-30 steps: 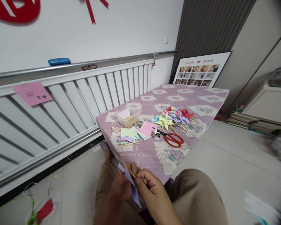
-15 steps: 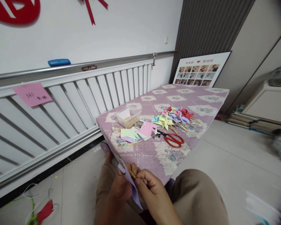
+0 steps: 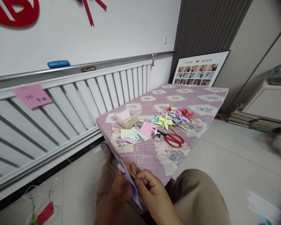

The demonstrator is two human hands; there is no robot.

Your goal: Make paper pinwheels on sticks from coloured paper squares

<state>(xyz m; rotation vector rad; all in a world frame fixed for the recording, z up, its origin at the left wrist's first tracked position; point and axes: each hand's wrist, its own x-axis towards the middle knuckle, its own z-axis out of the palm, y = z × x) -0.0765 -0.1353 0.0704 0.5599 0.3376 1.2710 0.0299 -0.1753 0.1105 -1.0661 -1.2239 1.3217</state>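
Observation:
Above my lap, at the table's near corner, my left hand (image 3: pixel 122 184) is closed on a folded purple paper pinwheel (image 3: pixel 134 191). My right hand (image 3: pixel 152 190) pinches a short light-brown wooden stick (image 3: pixel 132 175) against the pinwheel's middle. The fingers hide the join between stick and paper. On the table beyond lie red-handled scissors (image 3: pixel 172 139), a small box (image 3: pixel 157 136), pink paper squares (image 3: pixel 147 129) and a stack of pale yellow and purple squares (image 3: pixel 129 135). Finished-looking pinwheels (image 3: pixel 175 117) in several colours lie heaped on their sticks.
A clear plastic box (image 3: pixel 128 117) with sticks and paper stands near the radiator (image 3: pixel 93 93). The patterned tablecloth (image 3: pixel 152 159) reaches close to my knees. Cables and a red artificial flower (image 3: pixel 46 213) lie on the floor at left. A framed photo board (image 3: pixel 201 70) leans behind the table.
Almost nothing differs. The view has shifted very slightly, and both hands keep the same grip on the purple pinwheel and the stick.

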